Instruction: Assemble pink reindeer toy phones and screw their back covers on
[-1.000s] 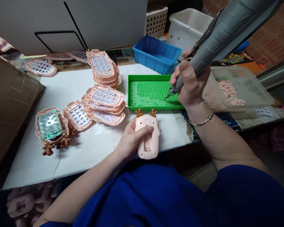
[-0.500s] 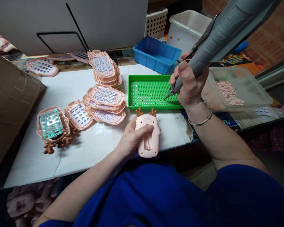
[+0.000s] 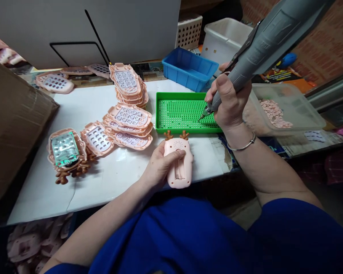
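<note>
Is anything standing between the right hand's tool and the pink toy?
Only the green tray's near rim crosses the view between the tool tip and the toy in the left hand; I can't tell whether the tip is above it.

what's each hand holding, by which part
Left hand: pink antlered casing, by its left side and back. Right hand: grey screwdriver, around the end near its bit.

It was a small assembly workshop, shown by stacked pink shells [image 3: 128,117] at ten o'clock, a green circuit board [image 3: 64,147] at nine, and a power screwdriver [image 3: 258,62] and brick wall [image 3: 328,49] towards two.
</note>
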`<state>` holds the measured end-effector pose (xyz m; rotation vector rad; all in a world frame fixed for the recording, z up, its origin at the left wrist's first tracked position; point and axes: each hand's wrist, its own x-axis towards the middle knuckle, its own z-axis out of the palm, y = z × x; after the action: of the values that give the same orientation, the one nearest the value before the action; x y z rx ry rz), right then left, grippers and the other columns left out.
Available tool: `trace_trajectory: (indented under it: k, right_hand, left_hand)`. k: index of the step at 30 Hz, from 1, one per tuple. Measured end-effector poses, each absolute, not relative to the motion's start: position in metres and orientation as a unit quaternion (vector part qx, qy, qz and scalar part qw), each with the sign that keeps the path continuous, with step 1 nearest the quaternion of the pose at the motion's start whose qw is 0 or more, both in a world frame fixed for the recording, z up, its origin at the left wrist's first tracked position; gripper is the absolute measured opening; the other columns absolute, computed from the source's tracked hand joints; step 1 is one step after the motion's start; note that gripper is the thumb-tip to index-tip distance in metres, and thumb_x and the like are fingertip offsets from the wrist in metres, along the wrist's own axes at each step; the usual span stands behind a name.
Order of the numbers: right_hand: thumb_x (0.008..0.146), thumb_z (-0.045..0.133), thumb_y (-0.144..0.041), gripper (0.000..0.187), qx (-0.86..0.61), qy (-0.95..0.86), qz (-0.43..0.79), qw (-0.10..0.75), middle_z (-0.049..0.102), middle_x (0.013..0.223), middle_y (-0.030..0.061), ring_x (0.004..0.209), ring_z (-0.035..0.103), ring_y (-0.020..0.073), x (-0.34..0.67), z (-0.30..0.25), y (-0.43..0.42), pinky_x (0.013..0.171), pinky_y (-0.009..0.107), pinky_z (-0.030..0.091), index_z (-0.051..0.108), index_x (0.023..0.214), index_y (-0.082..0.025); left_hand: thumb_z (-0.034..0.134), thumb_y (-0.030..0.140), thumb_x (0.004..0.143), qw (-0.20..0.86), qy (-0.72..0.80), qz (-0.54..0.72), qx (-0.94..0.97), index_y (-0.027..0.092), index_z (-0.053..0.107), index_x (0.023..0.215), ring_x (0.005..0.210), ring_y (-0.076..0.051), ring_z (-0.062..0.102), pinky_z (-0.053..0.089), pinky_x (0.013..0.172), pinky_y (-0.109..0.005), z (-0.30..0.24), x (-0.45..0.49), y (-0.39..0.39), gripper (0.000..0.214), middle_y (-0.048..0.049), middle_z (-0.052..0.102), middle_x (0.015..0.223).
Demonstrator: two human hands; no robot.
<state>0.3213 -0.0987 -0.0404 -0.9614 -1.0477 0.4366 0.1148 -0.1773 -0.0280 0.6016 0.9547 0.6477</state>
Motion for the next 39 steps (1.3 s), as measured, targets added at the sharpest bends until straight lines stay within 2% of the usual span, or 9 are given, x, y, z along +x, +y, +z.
trace_trajectory:
  k: [4,8,12,14,19,22,27,33,39]
  right_hand:
    - [0.065,0.079,-0.063,0.045,-0.385,-0.453,0.182,0.783,0.045,0.054,-0.0085,0.039,0.042,0.0103,0.313,-0.022,-0.104,0.038,0.03,0.036,0.06,0.087,-0.029]
    - [0.062,0.084,-0.06,0.042,-0.351,-0.438,0.218,0.798,0.046,0.055,-0.0075,0.04,0.042,0.0085,0.29,0.01,-0.125,0.038,0.027,0.036,0.064,0.082,-0.029]
    - [0.073,0.071,-0.069,0.042,-0.326,-0.45,0.235,0.798,0.045,0.06,-0.0055,0.04,0.039,0.0054,0.259,0.035,-0.153,0.037,0.025,0.027,0.066,0.08,-0.028]
    - [0.076,0.067,-0.07,0.042,-0.327,-0.462,0.258,0.783,0.045,0.061,-0.0051,0.039,0.039,0.0066,0.249,0.039,-0.162,0.035,0.027,0.028,0.064,0.077,-0.028]
    - [0.063,0.081,-0.064,0.041,-0.339,-0.46,0.308,0.761,0.045,0.055,-0.0058,0.035,0.038,0.0102,0.243,0.032,-0.168,0.034,0.033,0.032,0.063,0.076,-0.029]
    - [0.067,0.081,-0.059,0.038,-0.332,-0.468,0.309,0.758,0.046,0.057,-0.0055,0.036,0.04,0.0106,0.247,0.026,-0.167,0.035,0.032,0.031,0.066,0.085,-0.03]
    - [0.069,0.081,-0.055,0.038,-0.34,-0.479,0.342,0.733,0.048,0.061,-0.0057,0.039,0.045,0.0118,0.248,0.019,-0.167,0.038,0.031,0.035,0.062,0.089,-0.029]
    - [0.068,0.083,-0.046,0.031,-0.31,-0.485,0.369,0.73,0.051,0.055,-0.0076,0.034,0.041,0.0112,0.245,0.01,-0.165,0.034,0.029,0.032,0.06,0.081,-0.029]
    - [0.069,0.08,-0.053,0.036,-0.327,-0.5,0.383,0.705,0.049,0.053,-0.0092,0.036,0.041,0.0101,0.248,0.006,-0.166,0.036,0.027,0.036,0.054,0.079,-0.029]
  left_hand:
    - [0.084,0.025,0.058,0.793,0.44,0.308,0.286,0.014,0.057,0.099,0.066,-0.015,0.064,0.054,0.063,-0.028,-0.028,0.114,-0.178,0.05,-0.0015,0.067,0.077]
    - [0.082,0.022,0.058,0.795,0.43,0.315,0.291,0.015,0.057,0.101,0.068,-0.015,0.063,0.053,0.065,-0.028,-0.03,0.114,-0.178,0.05,-0.0005,0.066,0.079]
    - [0.081,0.021,0.058,0.79,0.428,0.323,0.297,0.016,0.057,0.098,0.07,-0.016,0.063,0.052,0.069,-0.031,-0.033,0.115,-0.179,0.047,-0.0007,0.067,0.081]
    - [0.081,0.022,0.058,0.789,0.427,0.326,0.3,0.017,0.057,0.098,0.07,-0.016,0.063,0.052,0.069,-0.031,-0.033,0.115,-0.179,0.047,-0.0008,0.067,0.082]
    - [0.08,0.022,0.056,0.789,0.425,0.331,0.295,0.018,0.056,0.099,0.071,-0.016,0.062,0.051,0.07,-0.03,-0.032,0.115,-0.179,0.049,-0.0001,0.065,0.083]
    - [0.08,0.022,0.056,0.789,0.426,0.331,0.296,0.017,0.056,0.099,0.07,-0.016,0.061,0.051,0.071,-0.03,-0.032,0.115,-0.179,0.049,0.0,0.065,0.084]
    - [0.079,0.021,0.057,0.786,0.421,0.34,0.3,0.017,0.056,0.099,0.071,-0.015,0.061,0.05,0.07,-0.029,-0.031,0.115,-0.18,0.048,-0.0003,0.066,0.084]
    - [0.079,0.021,0.058,0.773,0.424,0.351,0.315,0.017,0.056,0.095,0.074,-0.016,0.061,0.05,0.071,-0.029,-0.034,0.115,-0.181,0.044,-0.0004,0.066,0.084]
    - [0.08,0.022,0.057,0.768,0.424,0.356,0.323,0.018,0.055,0.095,0.075,-0.016,0.062,0.05,0.073,-0.029,-0.034,0.116,-0.182,0.045,0.0004,0.066,0.083]
